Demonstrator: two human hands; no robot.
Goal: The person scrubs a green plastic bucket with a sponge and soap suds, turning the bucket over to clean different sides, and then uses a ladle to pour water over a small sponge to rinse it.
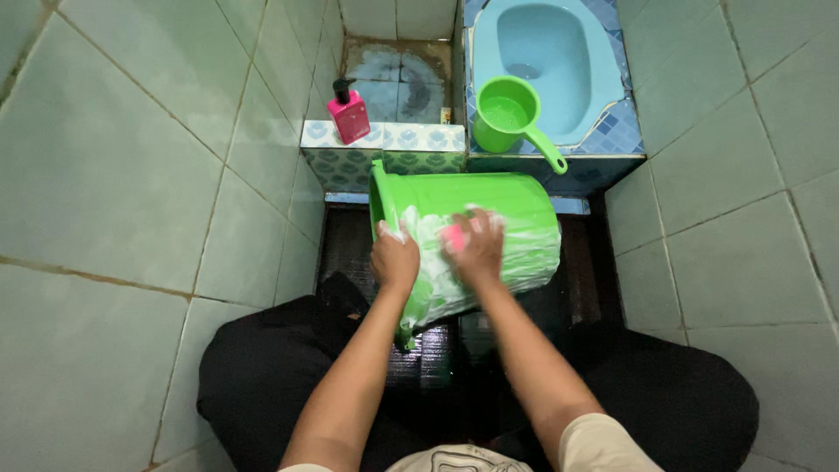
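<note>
Lying on its side, the green bucket (489,232) runs its long axis left to right across the dark floor, soapy foam coating its wall. Left hand (395,260) clamps the rim end. Right hand (478,249) presses a pink sponge (454,236) against the wall, just beside. Green dipper (511,118) stands well apart.

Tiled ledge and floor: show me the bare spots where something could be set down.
The tiled ledge is bare right of the pink pump bottle. The blue step edge is bare right of the green dipper. The dark floor right of the soapy green bucket is open. The middle is crowded: left hand, right hand and knees.
</note>
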